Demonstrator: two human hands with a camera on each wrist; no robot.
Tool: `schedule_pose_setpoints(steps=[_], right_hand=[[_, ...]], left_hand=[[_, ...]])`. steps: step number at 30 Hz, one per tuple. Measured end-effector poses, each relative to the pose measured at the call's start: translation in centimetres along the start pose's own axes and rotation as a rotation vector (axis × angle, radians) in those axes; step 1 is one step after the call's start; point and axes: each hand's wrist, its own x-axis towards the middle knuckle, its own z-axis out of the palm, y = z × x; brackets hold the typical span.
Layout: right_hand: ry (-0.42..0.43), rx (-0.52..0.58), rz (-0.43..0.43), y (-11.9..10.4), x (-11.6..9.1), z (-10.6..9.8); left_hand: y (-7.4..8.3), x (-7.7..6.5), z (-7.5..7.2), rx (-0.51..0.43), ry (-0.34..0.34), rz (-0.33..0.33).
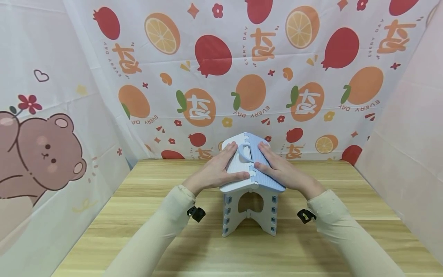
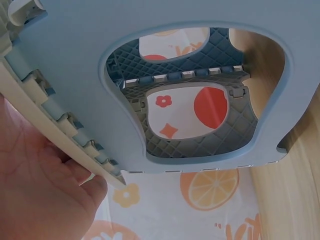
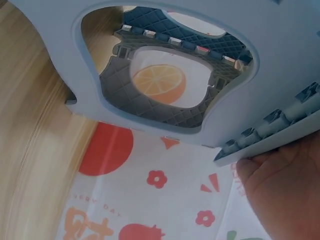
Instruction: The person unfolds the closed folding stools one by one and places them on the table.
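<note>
A small plastic toy house stands upright on the table, with a white front wall (image 1: 232, 215) that has an arched opening. On top, a white roof panel (image 1: 238, 165) and a light blue roof panel (image 1: 258, 153) meet at an interlocking ridge. A light blue loop handle (image 1: 241, 154) rises from the ridge. My left hand (image 1: 214, 171) presses on the white panel, thumb stretched toward the ridge. Spread over the blue panel, my right hand (image 1: 288, 172) rests with its thumb near the ridge. Both wrist views show blue side walls (image 2: 70, 70) with large openings.
The wooden table (image 1: 145, 215) extends on both sides of the house. A fruit-print cloth (image 1: 221, 92) hangs behind it, and a cloth with a printed bear (image 1: 48, 154) hangs at the left. Both wrists carry small black devices (image 1: 196, 213).
</note>
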Motion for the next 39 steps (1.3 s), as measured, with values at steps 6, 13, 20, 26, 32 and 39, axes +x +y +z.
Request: schedule_pose_setpoints(steps=[6, 13, 20, 26, 32, 39], right_hand=[[-0.008, -0.025, -0.014, 0.28, -0.18, -0.15], [-0.024, -0.046, 0.006, 0.15, -0.30, -0.28], [-0.029, -0.062, 0.009, 0.15, -0.29, -0.37], [-0.035, -0.071, 0.005, 0.09, -0.31, -0.45], [-0.047, -0.080, 0.004, -0.10, -0.40, -0.62], [-0.059, -0.104, 0.010, -0.19, -0.37, -0.73]], left_hand=[[0.03, -0.10, -0.13, 0.011, -0.002, -0.001], [0.04, -0.14, -0.24, 0.021, -0.005, -0.004], [0.14, -0.18, -0.34, 0.027, -0.008, -0.001], [0.21, -0.28, -0.35, 0.033, -0.022, -0.014], [0.31, -0.32, -0.37, 0.044, -0.023, -0.013], [0.53, -0.31, -0.34, 0.074, -0.025, -0.022]])
